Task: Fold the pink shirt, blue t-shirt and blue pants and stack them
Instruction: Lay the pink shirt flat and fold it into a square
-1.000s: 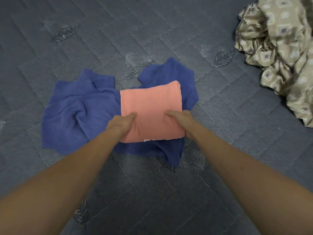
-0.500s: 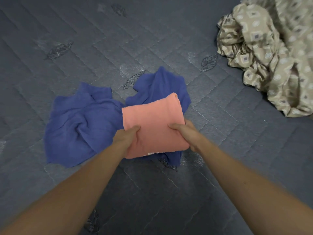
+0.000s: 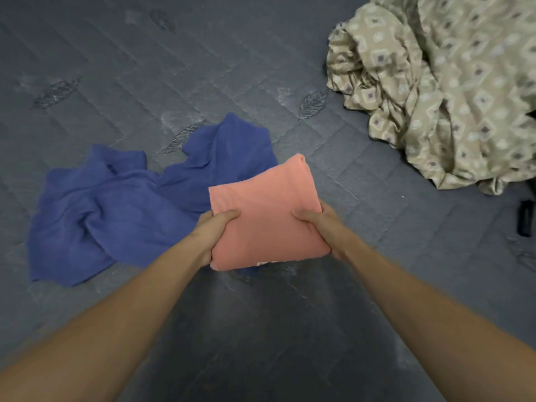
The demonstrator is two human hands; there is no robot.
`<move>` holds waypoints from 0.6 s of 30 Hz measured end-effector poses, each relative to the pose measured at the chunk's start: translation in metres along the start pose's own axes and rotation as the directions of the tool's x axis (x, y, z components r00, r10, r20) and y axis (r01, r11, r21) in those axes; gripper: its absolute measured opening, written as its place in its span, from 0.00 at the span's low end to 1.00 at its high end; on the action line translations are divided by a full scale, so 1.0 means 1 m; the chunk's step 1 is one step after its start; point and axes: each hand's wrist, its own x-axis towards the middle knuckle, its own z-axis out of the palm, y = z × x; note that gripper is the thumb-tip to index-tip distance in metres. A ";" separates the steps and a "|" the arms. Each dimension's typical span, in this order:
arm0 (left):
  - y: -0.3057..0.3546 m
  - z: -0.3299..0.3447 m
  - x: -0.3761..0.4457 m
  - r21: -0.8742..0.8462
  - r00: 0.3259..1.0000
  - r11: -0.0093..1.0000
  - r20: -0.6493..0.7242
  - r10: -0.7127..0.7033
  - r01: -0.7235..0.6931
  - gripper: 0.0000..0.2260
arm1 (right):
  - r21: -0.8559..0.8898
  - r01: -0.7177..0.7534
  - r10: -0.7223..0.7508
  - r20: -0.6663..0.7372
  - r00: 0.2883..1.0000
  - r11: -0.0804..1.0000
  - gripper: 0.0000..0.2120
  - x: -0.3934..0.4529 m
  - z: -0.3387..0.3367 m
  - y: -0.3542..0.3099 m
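Pink shirt point(image 3: 262, 216) folded square; left hand point(image 3: 213, 232) and right hand point(image 3: 320, 224) each grip a side, keeping folds together above the crumpled blue clothes point(image 3: 116, 210) on the bed point(image 3: 261, 343)

The light is soft and even, moderately dim, with no glare or hot spots anywhere. A broad, diffuse shadow darkens the quilted mattress point(image 3: 145, 68) near the bottom centre, between the forearms — its edges fade out rather than cut. Colours look muted and slightly cool. The whole view is a little soft; the patterned beige cloth point(image 3: 443, 91) at upper right is smeared, and the forearms blur toward the lower corners. Wide-angle distortion bends the quilting lines outward near the edges — the small dark object point(image 3: 525, 218) at the right border is too indistinct to identify.
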 end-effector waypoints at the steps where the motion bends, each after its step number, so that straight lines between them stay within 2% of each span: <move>1: 0.002 0.024 -0.003 0.012 0.999 0.999 0.012 0.036 -0.036 0.19 | 0.000 0.002 -0.002 -0.011 1.000 1.000 0.19 -0.002 -0.024 0.002; 4: 0.006 0.061 -0.007 0.022 0.988 0.988 0.009 0.155 -0.155 0.15 | 0.007 0.020 -0.019 -0.051 0.999 1.000 0.20 -0.005 -0.060 0.007; 7: 0.004 0.139 -0.006 0.048 0.964 0.963 0.010 0.264 -0.265 0.14 | 0.035 0.049 -0.045 -0.103 0.994 0.998 0.19 -0.007 -0.131 0.016; 9: 0.001 0.186 -0.003 0.035 0.952 0.951 0.008 0.307 -0.307 0.10 | 0.020 0.061 -0.058 -0.141 0.988 0.998 0.20 -0.005 -0.174 0.027; 13: -0.014 0.275 0.015 0.091 0.931 0.926 0.057 0.361 -0.365 0.05 | -0.009 0.069 -0.070 -0.187 0.980 0.998 0.21 0.002 -0.254 0.055; 18: -0.048 0.349 0.036 0.178 0.940 0.923 0.077 0.332 -0.340 0.11 | -0.102 0.013 -0.050 -0.367 0.929 0.995 0.30 0.017 -0.313 0.110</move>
